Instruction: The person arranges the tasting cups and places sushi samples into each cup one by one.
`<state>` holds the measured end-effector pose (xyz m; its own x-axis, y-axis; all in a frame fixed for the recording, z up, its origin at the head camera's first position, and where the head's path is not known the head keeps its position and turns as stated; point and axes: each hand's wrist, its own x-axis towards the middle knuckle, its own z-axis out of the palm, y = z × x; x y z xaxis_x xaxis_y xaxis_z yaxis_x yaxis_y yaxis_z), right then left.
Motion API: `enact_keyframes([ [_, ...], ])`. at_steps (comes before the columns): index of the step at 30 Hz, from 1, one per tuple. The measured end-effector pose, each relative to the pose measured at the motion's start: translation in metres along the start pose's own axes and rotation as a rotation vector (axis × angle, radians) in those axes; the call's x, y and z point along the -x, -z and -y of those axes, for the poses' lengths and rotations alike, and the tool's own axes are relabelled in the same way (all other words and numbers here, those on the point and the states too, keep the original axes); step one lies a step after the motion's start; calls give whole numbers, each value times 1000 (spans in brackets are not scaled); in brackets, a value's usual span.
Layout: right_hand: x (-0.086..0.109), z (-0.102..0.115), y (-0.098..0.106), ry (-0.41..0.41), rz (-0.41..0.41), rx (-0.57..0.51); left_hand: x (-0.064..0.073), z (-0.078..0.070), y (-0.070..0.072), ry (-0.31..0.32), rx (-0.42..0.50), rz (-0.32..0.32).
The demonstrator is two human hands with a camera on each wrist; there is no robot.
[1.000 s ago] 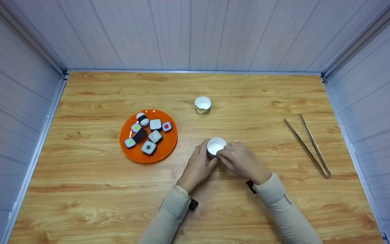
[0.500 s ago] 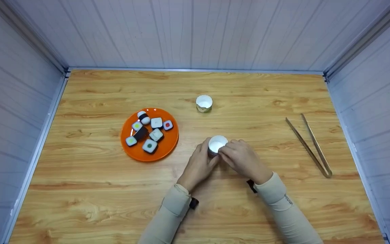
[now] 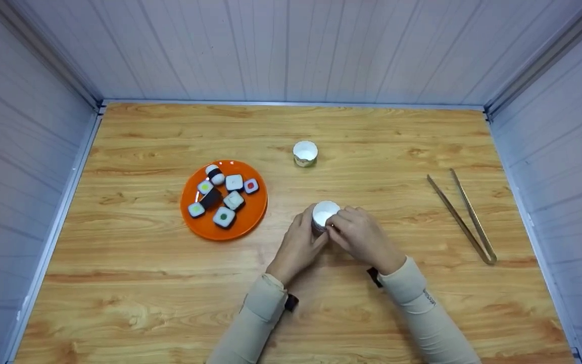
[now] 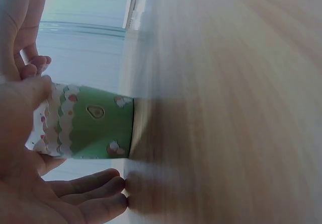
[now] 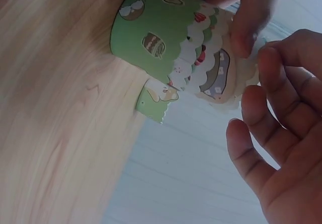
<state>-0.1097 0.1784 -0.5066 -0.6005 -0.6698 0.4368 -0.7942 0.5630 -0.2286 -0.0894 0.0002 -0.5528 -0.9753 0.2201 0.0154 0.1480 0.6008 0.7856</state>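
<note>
A small stack of nested paper baking cups (image 3: 325, 212) stands on the table between both hands. These cups are green with cake pictures and scalloped white edges, as the left wrist view of the stack (image 4: 98, 121) shows. My left hand (image 3: 296, 250) grips the stack from the left side. At the right of the rim, my right hand (image 3: 367, 240) pinches the edge of the top cup with thumb and index finger. In the right wrist view, the other fingers (image 5: 261, 118) are held away from the stack (image 5: 166, 38), whose rims lie staggered one inside another.
A single paper baking cup (image 3: 305, 153) stands farther back on the wooden table (image 3: 170, 298). Toward the left lies an orange plate (image 3: 253, 215) holding several sushi pieces (image 3: 224, 217). Metal tongs (image 3: 465, 222) lie spread at the right. Pale panel walls (image 3: 286, 50) enclose the table.
The head view has shifted slightly. Both hands stay at the stack, with the right fingers still at the rim of the top cup.
</note>
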Motion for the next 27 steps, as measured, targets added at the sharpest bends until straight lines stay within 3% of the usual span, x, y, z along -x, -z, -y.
enact_keyframes([
  [19, -5, -6, 7, -9, -41, -39, 1, -1, 1, 11, 29, -8],
  [27, -8, -3, 8, 4, -21, 38, 1, 0, 1, -1, 20, -15],
])
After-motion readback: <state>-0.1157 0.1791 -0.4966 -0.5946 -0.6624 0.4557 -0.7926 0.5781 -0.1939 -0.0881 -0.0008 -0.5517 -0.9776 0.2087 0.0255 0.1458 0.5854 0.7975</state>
